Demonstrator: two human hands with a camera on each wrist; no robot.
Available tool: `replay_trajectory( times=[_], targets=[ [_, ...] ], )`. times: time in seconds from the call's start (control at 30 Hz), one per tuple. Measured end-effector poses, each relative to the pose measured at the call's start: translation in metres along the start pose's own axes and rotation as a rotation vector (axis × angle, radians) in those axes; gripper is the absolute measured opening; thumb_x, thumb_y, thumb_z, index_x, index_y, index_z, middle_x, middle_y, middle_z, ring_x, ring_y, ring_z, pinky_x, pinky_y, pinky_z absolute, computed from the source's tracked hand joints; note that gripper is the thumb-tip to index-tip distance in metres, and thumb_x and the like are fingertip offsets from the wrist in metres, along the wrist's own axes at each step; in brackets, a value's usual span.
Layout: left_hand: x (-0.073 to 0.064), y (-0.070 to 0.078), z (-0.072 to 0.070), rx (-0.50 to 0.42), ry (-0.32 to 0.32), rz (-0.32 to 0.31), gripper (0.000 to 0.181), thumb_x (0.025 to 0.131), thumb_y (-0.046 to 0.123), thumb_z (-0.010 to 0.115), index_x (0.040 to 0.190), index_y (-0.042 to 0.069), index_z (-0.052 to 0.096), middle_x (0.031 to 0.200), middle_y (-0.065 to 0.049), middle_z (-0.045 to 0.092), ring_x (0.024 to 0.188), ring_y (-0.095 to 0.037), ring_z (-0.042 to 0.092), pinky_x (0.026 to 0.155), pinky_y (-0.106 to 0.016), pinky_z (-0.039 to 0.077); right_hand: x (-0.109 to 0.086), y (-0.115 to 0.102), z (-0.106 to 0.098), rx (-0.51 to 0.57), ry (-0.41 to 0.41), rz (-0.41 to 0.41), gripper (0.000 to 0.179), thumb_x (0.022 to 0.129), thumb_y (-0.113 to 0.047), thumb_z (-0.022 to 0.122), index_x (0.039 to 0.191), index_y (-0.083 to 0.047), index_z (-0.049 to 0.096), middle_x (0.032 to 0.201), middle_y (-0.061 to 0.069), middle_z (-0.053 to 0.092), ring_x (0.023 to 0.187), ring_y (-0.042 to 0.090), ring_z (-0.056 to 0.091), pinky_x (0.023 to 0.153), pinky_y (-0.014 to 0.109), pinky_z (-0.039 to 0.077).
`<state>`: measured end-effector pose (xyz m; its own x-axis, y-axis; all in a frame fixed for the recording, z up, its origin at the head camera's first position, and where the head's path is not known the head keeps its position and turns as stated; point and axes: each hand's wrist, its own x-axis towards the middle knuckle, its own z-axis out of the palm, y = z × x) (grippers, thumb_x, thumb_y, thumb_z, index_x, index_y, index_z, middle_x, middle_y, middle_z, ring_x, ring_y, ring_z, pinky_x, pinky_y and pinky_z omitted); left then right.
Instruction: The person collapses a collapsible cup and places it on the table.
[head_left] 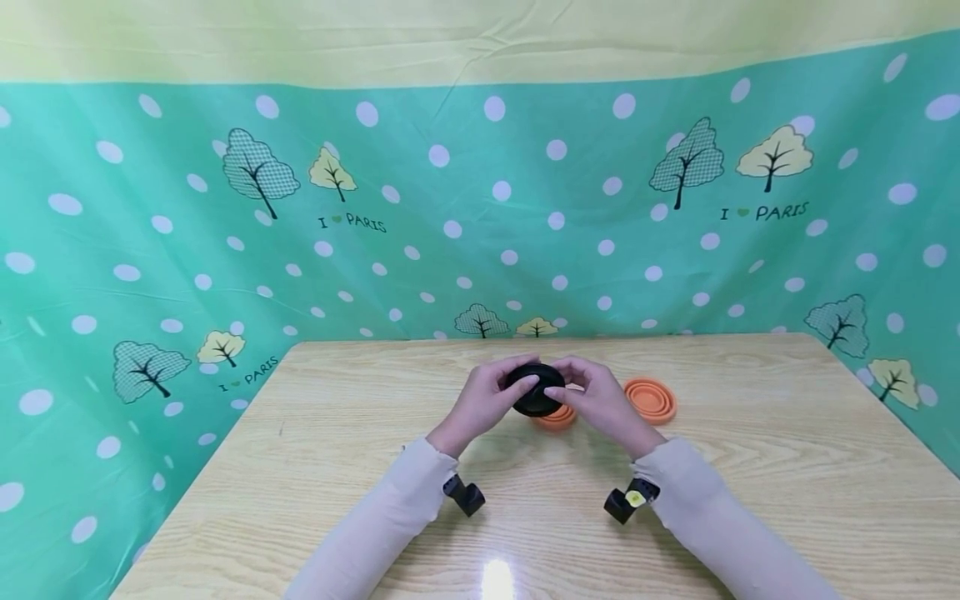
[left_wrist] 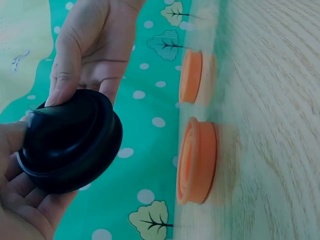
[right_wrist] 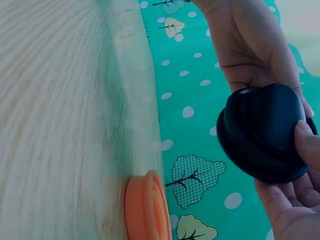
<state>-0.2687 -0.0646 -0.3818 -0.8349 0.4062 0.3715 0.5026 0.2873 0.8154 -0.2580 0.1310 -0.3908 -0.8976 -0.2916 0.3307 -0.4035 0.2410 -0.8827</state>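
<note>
Above the table, both hands hold a black round collapsible cup point(head_left: 534, 407) of rubbery look, with stepped rings and a dented, bulging middle. My left hand point(head_left: 486, 398) grips its left edge, thumb on the face and fingers behind. On the other side my right hand point(head_left: 598, 402) pinches the rim in the same way. The cup point(right_wrist: 262, 137) is tilted, and its ridges show in the right wrist view. Just below and behind it, partly covered by the hands, an orange collapsible cup point(head_left: 557, 420) lies folded flat on the table.
A second orange collapsible cup point(head_left: 651, 402), folded flat with concentric rings, lies right of the right hand. The wooden table point(head_left: 360, 400) ends at a green dotted cloth point(head_left: 405, 275) behind. Wrist cameras point(head_left: 467, 497) are strapped below both hands.
</note>
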Motion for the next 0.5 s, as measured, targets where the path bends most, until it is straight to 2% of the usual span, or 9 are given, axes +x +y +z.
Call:
replay_trajectory(
  times=[0.23, 0.33, 0.5],
  targets=[
    [0.0, 0.005, -0.001, -0.127, 0.005, -0.036, 0.04, 0.098, 0.021, 0.052, 0.136, 0.008, 0.05, 0.13, -0.015, 0.056, 0.11, -0.024, 0.06, 0.089, -0.031, 0.051, 0.001, -0.003, 0.0, 0.137, 0.086, 0.039, 0.03, 0.088, -0.003, 0.065, 0.114, 0.01, 0.056, 0.103, 0.017, 0.063, 0.09, 0.009, 0.06, 0.078, 0.018, 0.051],
    [-0.001, 0.006, -0.001, -0.146, -0.005, -0.009, 0.042, 0.098, 0.019, 0.052, 0.138, 0.006, 0.047, 0.129, -0.019, 0.056, 0.108, -0.026, 0.061, 0.088, -0.029, 0.051, 0.001, -0.004, 0.0, 0.191, 0.103, 0.065, 0.031, 0.088, -0.002, 0.064, 0.114, 0.011, 0.055, 0.101, 0.014, 0.062, 0.088, 0.007, 0.06, 0.077, 0.017, 0.051],
    [-0.005, 0.025, -0.004, -0.156, 0.004, 0.018, 0.038, 0.098, 0.012, 0.052, 0.132, -0.004, 0.05, 0.123, -0.023, 0.058, 0.103, -0.031, 0.063, 0.083, -0.025, 0.053, 0.002, -0.004, 0.0, 0.203, 0.097, 0.072, 0.03, 0.088, -0.001, 0.064, 0.113, 0.012, 0.055, 0.098, 0.011, 0.063, 0.087, 0.007, 0.06, 0.076, 0.018, 0.052]
  ],
)
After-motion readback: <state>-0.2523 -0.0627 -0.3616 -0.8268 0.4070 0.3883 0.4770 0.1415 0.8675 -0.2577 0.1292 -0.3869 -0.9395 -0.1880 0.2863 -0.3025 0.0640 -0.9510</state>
